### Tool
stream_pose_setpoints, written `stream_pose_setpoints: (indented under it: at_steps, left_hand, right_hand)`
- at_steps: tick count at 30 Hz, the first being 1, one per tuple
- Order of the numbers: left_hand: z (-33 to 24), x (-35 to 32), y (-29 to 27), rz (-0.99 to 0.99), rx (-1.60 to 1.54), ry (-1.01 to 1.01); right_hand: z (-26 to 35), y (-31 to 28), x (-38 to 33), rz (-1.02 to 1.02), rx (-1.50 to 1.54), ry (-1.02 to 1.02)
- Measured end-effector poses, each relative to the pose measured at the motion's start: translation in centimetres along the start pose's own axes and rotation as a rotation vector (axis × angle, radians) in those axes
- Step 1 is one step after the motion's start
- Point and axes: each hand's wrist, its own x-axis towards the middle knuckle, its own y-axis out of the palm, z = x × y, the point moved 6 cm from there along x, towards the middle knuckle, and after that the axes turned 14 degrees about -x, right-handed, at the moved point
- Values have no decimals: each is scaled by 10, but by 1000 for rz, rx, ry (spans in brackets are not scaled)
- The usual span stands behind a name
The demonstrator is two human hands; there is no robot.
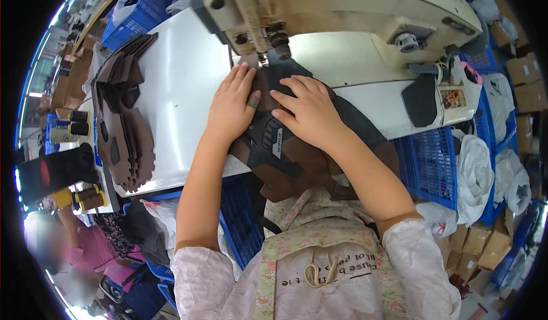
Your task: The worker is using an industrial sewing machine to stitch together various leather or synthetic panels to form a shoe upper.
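Note:
Both my hands lie on a dark brown and black shoe upper piece [279,143] with a light label patch, spread under the head of a cream industrial sewing machine [342,9]. My left hand [233,100] rests flat near the presser foot [263,61], fingers stretched toward it. My right hand [308,106] presses on the black part with its fingers apart. The lower part of the piece hangs over the table's front edge toward my apron. The needle tip is too small to make out.
A stack of brown cut pieces [123,126] lies on the white table [177,106] at left. A black piece [420,100] sits at right. Blue crates [428,163] with white bags stand below. Thread spools [80,129] and a person in pink [100,248] are at left.

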Motion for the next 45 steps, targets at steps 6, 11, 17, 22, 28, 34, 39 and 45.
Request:
stream_pose_setpoints:
  at_steps: [6, 11, 17, 22, 28, 34, 39, 45]
  left_hand:
    - [-3, 1, -6, 29, -4, 16]
    - [-7, 5, -2, 48, 13, 10]
    - [-8, 5, -2, 93, 7, -55]
    - [-9, 5, -3, 120, 32, -75]
    - [-10, 5, -2, 139, 29, -111]
    - [-12, 7, -2, 134, 21, -108]
    - [-12, 8, -4, 136, 14, -125]
    - [-11, 7, -7, 108, 33, -119]
  right_hand:
    - [0, -1, 0, -167, 96, 8]
    - [-6, 3, -4, -88, 167, 59]
    - [-6, 2, -4, -74, 195, 61]
    - [-6, 1, -3, -54, 183, 67]
    - [-6, -1, -4, -28, 184, 54]
    - [-7, -1, -3, 4, 204, 59]
    - [-7, 0, -2, 6, 210, 60]
    - [-5, 2, -1, -5, 215, 56]
